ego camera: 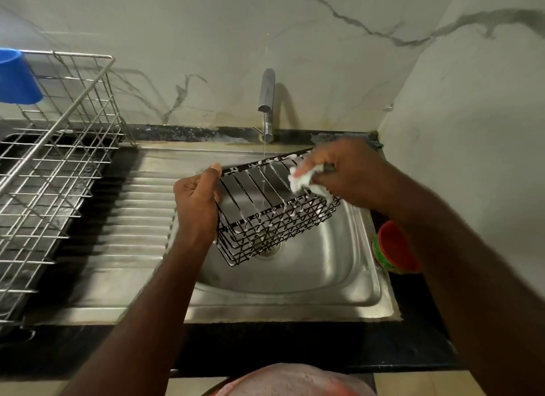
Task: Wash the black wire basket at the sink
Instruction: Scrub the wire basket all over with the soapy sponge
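The black wire basket [274, 215] is tilted over the steel sink bowl [333, 266], with white foam along its wires. My left hand [196, 201] grips its left end, thumb over the top rim. At the basket's right end my right hand [345, 174] holds a soapy pale scrub pad [303, 180] against the wires. A thin stream of water falls from the tap [267, 100] onto the basket.
A ribbed steel drainboard [129, 218] lies left of the bowl. Further left stands a metal dish rack [53, 159] with a blue cup [16, 77] at its back. A red and green container [393, 248] sits on the dark counter right of the sink.
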Tool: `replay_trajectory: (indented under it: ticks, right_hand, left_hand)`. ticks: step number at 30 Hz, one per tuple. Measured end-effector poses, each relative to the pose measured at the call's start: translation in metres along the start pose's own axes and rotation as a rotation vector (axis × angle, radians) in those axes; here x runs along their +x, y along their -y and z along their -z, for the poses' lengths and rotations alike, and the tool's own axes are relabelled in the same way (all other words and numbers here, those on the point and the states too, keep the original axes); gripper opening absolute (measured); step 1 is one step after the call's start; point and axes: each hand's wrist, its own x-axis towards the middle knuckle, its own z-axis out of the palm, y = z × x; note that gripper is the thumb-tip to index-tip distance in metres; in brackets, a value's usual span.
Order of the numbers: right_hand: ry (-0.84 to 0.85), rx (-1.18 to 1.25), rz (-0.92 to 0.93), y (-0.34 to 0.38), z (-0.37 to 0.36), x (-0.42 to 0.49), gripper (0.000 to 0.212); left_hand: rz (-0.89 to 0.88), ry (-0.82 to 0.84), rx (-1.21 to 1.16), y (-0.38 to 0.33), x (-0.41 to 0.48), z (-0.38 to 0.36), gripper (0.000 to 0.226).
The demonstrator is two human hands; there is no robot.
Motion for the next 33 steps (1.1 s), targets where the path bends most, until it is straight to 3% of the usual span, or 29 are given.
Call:
replay_trajectory:
  ticks: [2, 7, 12, 16, 18, 23, 28, 33]
  right_hand:
    - [-0.122, -0.049, 0.039, -0.001, -0.004, 0.014, 0.020]
    - [-0.083, -0.236, 0.092, -0.001, -0.019, -0.001, 0.028]
    - [0.225, -0.124, -0.072, -0.006, 0.005, -0.033, 0.024]
    - [-0.086, -0.113, -0.012, -0.012, 0.017, -0.001, 0.022]
    - [-0.156, -0.133, 0.027, -0.012, 0.010, 0.011, 0.023]
    - [-0.071, -0.384, -0.005, -0.011, -0.010, -0.010, 0.039]
    - [0.137, -0.246, -0.054, -0.010, 0.012, -0.033, 0.028]
    - [-0.274, -0.190, -0.001, -0.030, 0.018, 0.006, 0.027]
  left_hand:
    - [-0.008, 0.022, 0.005, -0.002, -0.003, -0.002, 0.055]
    - [-0.012, -0.012, -0.027, -0.005, -0.006, -0.002, 0.066]
    - [0.001, 0.012, -0.017, -0.003, -0.007, 0.001, 0.063]
    - [-0.022, 0.064, 0.010, -0.003, -0.008, -0.003, 0.061]
    - [-0.039, 0.078, 0.029, -0.006, -0.010, -0.006, 0.061]
    - [-0.032, 0.046, -0.014, -0.010, -0.008, -0.007, 0.058]
    - [-0.033, 0.047, 0.021, -0.010, -0.010, 0.000, 0.061]
    - [-0.038, 0.080, 0.027, -0.012, -0.012, -0.003, 0.060]
